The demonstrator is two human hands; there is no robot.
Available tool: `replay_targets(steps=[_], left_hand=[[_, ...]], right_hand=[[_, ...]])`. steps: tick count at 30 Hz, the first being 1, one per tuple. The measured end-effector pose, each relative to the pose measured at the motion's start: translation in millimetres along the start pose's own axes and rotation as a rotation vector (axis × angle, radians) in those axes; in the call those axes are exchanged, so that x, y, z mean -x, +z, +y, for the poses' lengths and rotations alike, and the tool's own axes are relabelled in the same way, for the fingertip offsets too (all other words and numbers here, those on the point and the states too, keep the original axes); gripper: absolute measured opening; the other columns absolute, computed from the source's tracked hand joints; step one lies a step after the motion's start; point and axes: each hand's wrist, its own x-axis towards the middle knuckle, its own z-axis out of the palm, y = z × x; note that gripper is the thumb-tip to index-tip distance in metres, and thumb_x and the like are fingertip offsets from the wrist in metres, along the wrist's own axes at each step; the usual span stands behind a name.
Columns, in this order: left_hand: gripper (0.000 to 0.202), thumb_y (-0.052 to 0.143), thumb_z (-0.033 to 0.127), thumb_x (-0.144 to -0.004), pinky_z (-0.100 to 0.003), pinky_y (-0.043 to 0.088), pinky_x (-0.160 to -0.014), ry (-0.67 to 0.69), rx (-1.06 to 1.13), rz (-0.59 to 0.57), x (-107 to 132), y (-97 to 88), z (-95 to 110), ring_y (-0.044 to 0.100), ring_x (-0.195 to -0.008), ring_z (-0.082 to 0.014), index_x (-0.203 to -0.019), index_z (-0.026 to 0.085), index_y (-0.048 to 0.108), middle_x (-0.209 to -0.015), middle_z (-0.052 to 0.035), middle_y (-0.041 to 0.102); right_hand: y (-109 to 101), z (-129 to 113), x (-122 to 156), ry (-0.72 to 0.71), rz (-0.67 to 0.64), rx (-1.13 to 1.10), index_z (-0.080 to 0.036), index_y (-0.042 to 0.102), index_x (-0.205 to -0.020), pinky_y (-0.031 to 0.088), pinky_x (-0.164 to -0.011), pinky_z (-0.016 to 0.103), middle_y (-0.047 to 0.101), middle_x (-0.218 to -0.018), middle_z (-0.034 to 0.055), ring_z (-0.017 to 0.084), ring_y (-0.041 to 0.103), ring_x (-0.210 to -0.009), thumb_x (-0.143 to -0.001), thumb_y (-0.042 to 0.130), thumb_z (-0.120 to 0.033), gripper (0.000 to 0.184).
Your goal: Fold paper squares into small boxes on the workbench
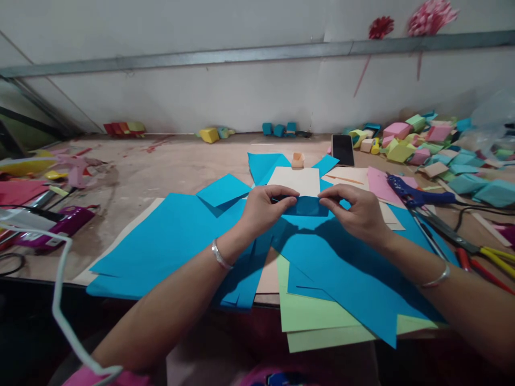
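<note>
Left hand [266, 210] and right hand [360, 212] pinching opposite ends of small blue paper piece [308, 206], holding it above blue paper sheets [177, 236]. Piece looking light, semi-stiff, likely creasing under hard squeeze; end edges offering safest hold.

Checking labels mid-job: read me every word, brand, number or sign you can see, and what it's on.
No text can be read anywhere in view.
Purple device at left: small pale marks, too small and blurred to read.
Blue glue gun at right: no legible label.
Smartphone: screen dark, no text visible.
Held blue paper: no print visible.
</note>
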Motion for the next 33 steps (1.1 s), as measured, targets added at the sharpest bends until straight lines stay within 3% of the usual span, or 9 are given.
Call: replay_targets(steps=[9, 15, 21, 27, 33], left_hand=[[0.013, 0.071, 0.022, -0.073, -0.026, 0.051, -0.063, -0.054, -0.015, -0.027, -1.9, -1.4, -3.6, 0.065, -0.071, -0.0148, -0.084, 0.017, 0.077, -0.081, -0.0051, 0.076], [0.012, 0.066, 0.020, -0.076, -0.023, 0.043, -0.051, -0.113, -0.148, -0.202, -1.4, 0.5, -9.6, 0.055, -0.053, -0.0116, -0.080, 0.017, 0.076, -0.061, -0.0011, 0.068], [0.012, 0.064, 0.016, -0.076, -0.027, 0.046, -0.062, -0.032, -0.441, -0.269, 1.6, 8.1, -15.9, 0.064, -0.071, -0.0182, -0.079, 0.019, 0.076, -0.078, -0.0041, 0.073], [0.015, 0.066, 0.016, -0.077, -0.027, 0.040, -0.059, 0.018, -0.544, -0.299, 2.2, 12.2, -23.1, 0.058, -0.065, -0.0165, -0.089, 0.019, 0.074, -0.072, -0.0022, 0.066], [0.025, 0.058, 0.009, -0.080, -0.026, 0.038, -0.061, 0.101, -0.534, -0.345, 0.9, 12.6, -27.1, 0.052, -0.068, -0.0145, -0.081, 0.024, 0.078, -0.073, -0.0029, 0.055]], right_hand=[[-1.4, -0.5, -1.5, 0.040, -0.031, 0.044, -0.019, 0.069, -0.081, 0.043, -0.058, 0.025, 0.071, -0.077, 0.0012, 0.013, 0.059, -0.063, -0.085, 0.061, -0.026, 0.011], [1.0, 0.7, -1.6, 0.115, -0.214, 0.138, -0.019, 0.068, -0.076, 0.041, -0.059, 0.027, 0.069, -0.070, 0.0011, 0.014, 0.057, -0.061, -0.083, 0.058, -0.024, 0.014], [10.9, 8.0, 2.4, 0.106, -0.428, 0.361, -0.018, 0.063, -0.074, 0.034, -0.058, 0.027, 0.067, -0.074, 0.0052, 0.017, 0.058, -0.068, -0.084, 0.053, -0.022, 0.014], [16.9, 9.4, 3.9, 0.107, -0.474, 0.426, -0.018, 0.058, -0.076, 0.032, -0.060, 0.027, 0.065, -0.078, 0.0062, 0.019, 0.057, -0.074, -0.085, 0.051, -0.019, 0.011], [18.2, 8.7, 2.5, 0.121, -0.503, 0.432, -0.018, 0.056, -0.075, 0.033, -0.061, 0.027, 0.064, -0.077, 0.0069, 0.019, 0.056, -0.073, -0.085, 0.050, -0.016, 0.012]])
